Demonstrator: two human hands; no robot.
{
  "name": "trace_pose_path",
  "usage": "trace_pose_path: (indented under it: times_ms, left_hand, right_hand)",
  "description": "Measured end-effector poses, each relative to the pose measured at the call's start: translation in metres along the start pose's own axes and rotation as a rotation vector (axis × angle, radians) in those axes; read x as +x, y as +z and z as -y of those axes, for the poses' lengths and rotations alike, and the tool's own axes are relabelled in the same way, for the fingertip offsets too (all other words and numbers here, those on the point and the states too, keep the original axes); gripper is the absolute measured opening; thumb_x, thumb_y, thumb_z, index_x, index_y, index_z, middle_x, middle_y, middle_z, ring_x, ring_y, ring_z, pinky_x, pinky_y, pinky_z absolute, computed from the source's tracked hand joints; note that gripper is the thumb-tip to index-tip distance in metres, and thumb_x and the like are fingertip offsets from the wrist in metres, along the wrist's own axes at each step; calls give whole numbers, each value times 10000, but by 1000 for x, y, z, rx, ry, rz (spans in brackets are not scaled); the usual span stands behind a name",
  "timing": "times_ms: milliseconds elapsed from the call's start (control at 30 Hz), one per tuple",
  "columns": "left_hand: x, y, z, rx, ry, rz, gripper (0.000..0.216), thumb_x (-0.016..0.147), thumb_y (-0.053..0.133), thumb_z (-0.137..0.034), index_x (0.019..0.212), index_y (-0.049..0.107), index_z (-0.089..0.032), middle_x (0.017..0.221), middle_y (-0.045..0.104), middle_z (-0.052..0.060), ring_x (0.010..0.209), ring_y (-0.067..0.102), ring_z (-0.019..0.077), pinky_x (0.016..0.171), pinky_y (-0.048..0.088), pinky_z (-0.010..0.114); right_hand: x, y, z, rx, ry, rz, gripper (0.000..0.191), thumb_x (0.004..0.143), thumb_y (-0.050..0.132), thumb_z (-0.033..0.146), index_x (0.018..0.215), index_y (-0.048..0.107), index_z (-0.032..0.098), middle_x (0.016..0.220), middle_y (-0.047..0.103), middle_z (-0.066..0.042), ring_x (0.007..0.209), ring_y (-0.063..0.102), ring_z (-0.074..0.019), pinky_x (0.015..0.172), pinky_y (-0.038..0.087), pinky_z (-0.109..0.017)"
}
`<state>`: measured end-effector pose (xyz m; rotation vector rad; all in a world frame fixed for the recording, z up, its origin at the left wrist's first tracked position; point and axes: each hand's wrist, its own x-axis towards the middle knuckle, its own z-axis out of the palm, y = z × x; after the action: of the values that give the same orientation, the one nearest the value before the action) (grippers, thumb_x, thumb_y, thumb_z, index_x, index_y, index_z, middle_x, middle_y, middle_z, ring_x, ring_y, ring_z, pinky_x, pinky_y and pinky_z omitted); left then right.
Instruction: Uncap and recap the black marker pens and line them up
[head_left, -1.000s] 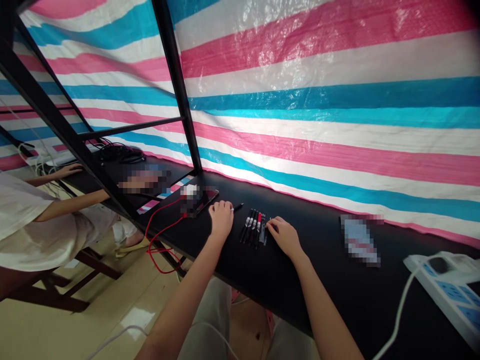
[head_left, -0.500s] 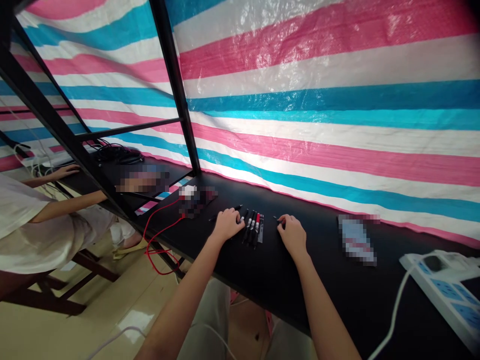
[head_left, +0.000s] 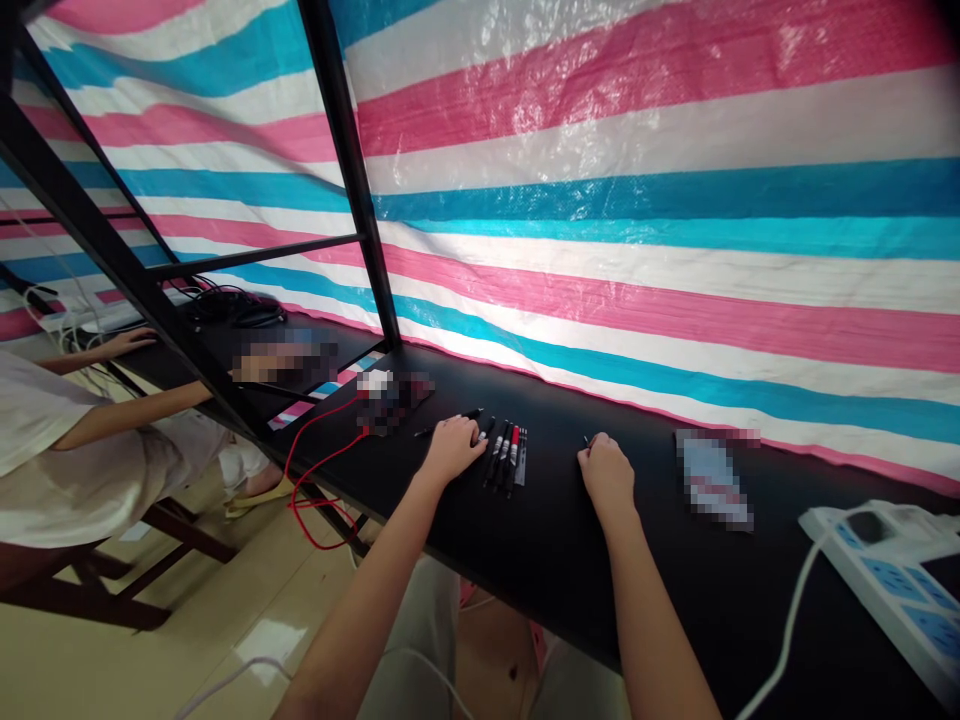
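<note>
Fingers curled, my left hand (head_left: 453,448) rests on the black table (head_left: 525,555) and closes on the leftmost black pen (head_left: 487,431) of a row. Beside that pen lie several black pens (head_left: 498,456), a pen with a red part (head_left: 514,437) and thin dark sticks, perhaps refills (head_left: 523,455). Another black pen (head_left: 472,413) lies slantwise behind my left hand, its middle hidden. To the right of the row, my right hand (head_left: 609,470) is closed around a dark pen-like thing (head_left: 587,441); only its short tip shows.
A white power strip (head_left: 862,570) with a cable stands at the right. A blurred packet (head_left: 712,480) lies nearer. Red cables (head_left: 300,470) hang off the table's left side. Past a black metal frame (head_left: 349,170) sits another person (head_left: 75,430). A striped sheet (head_left: 637,200) hangs behind.
My right hand has moved right, away from the row of pens, with the dark pen-like thing in it. My left hand has barely moved.
</note>
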<state>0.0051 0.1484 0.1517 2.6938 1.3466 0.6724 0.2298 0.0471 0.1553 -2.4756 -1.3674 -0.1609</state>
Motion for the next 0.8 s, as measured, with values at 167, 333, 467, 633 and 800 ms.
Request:
trace_pose_path:
  times_ms: [167,333,467,633,800]
  left_hand:
    - [1,-7,-5,-20,57,-88,195,819,462,-339,710,526,-192,689,540,11,714,496,155,658,347,286]
    - [1,-14,-8,-107,118,-190,205,863,408,-335,830,551,-192,783,564,34,789,485,165,725,382,296]
    - [1,-16,-9,-161,125,-269,200,884,372,-300,918,539,-196,879,564,44,842,484,163,773,391,299]
    - [0,-16,-10,-160,136,-297,215,895,345,-293,943,534,-203,903,549,42,860,483,154,785,391,279]
    - [0,-14,-11,-117,165,-235,235,893,346,-320,955,543,-206,894,539,46,861,479,157,792,390,281]
  right_hand:
    - [1,0,-1,16,24,31,134,806,405,212,858,487,120,827,549,-143,704,596,-236,570,400,-302]
    - [7,6,-10,234,18,66,105,743,463,244,723,513,153,742,558,-104,679,573,-206,554,386,-280]
    - [14,6,-14,767,65,164,137,677,529,307,656,522,172,594,521,-14,519,509,-134,464,359,-241]
    - [14,-6,-9,1557,118,236,315,649,605,431,832,520,190,638,548,20,410,477,-83,337,266,-187]
    - [11,-9,-2,1744,141,161,337,636,656,392,872,504,205,731,606,6,522,569,-97,393,351,-172]
